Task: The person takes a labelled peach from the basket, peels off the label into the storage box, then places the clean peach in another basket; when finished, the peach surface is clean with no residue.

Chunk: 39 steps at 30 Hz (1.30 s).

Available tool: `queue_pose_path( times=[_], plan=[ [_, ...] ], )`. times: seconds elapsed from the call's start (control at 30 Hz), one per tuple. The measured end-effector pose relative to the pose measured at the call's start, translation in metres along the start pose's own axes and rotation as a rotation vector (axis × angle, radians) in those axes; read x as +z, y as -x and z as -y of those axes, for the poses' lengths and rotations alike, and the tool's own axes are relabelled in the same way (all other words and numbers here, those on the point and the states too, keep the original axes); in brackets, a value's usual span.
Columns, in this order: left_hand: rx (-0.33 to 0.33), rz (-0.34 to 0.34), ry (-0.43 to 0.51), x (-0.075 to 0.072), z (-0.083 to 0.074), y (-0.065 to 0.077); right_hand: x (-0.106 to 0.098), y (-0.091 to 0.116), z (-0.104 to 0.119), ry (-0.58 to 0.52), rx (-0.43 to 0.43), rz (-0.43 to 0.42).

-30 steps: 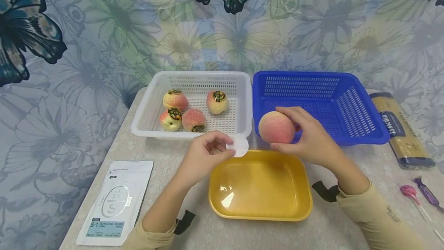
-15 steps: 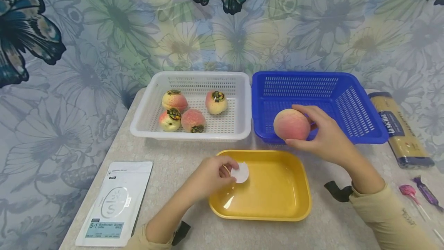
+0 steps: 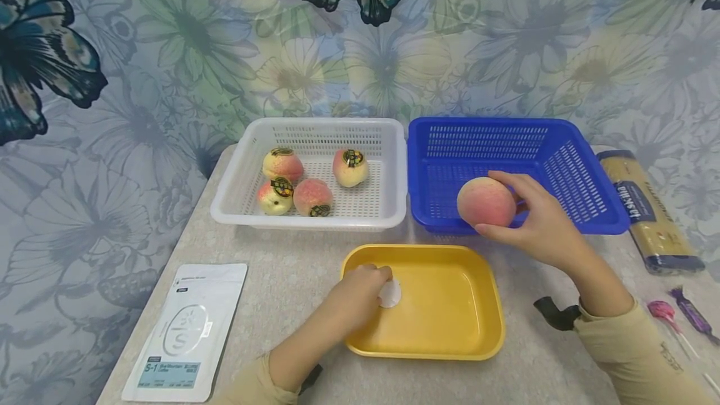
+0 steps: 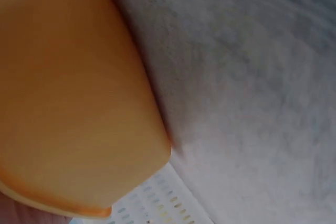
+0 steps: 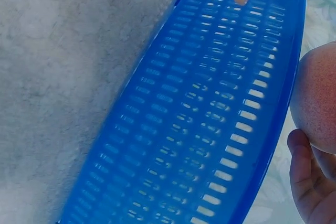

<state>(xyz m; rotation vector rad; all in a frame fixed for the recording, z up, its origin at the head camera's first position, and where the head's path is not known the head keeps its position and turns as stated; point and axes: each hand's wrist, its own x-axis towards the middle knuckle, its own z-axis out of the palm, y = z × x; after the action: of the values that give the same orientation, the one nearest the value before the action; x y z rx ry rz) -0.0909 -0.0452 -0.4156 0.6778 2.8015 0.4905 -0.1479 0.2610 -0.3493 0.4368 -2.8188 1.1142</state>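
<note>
My right hand (image 3: 542,224) grips a pink-and-yellow peach (image 3: 485,202), thumb below and fingers at its far side, over the front of the blue basket (image 3: 604,217). In the right wrist view, the peach (image 5: 320,98) shows beyond the basket's rim with a fingertip on it. My left hand (image 3: 357,295) reaches down into the yellow tray (image 3: 444,305), its curled fingers at a thin white round piece (image 3: 390,294). The left wrist view has the tray's outer wall (image 4: 79,98) in front, with most of that hand hidden behind it.
The white basket (image 3: 225,214) at back left holds several peaches (image 3: 314,197) with black-and-gold labels. A white coffee pouch (image 3: 185,333) lies at left. Along the right are a yellow-and-navy packet (image 3: 652,211), a pink lollipop (image 3: 662,310) and a purple-wrapped candy (image 3: 693,312).
My left hand has moved down from above the tray's back edge into the tray with the white round piece. My right hand has carried the peach rightward over the blue basket.
</note>
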Motion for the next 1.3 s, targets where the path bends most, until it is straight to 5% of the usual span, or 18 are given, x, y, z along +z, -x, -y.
queue_pose_path(
  times=[0.43,0.63,0.87,1.1,1.3],
  plan=[
    [-0.032,-0.041,-0.13,0.004,-0.008,0.002,-0.005,0.006,-0.009,0.003,0.021,-0.035],
    [0.014,-0.083,-0.18,0.002,-0.009,0.005,-0.008,0.008,-0.012,-0.001,0.039,-0.049],
    [0.102,-0.164,-0.023,-0.031,-0.011,0.005,-0.015,0.012,-0.018,-0.031,0.082,-0.065],
    [0.118,-0.336,0.132,-0.064,-0.006,-0.022,-0.025,0.012,-0.038,-0.054,0.154,-0.077],
    [0.093,-0.292,0.135,-0.067,-0.003,-0.054,-0.034,0.004,-0.059,-0.015,0.225,-0.057]
  ],
)
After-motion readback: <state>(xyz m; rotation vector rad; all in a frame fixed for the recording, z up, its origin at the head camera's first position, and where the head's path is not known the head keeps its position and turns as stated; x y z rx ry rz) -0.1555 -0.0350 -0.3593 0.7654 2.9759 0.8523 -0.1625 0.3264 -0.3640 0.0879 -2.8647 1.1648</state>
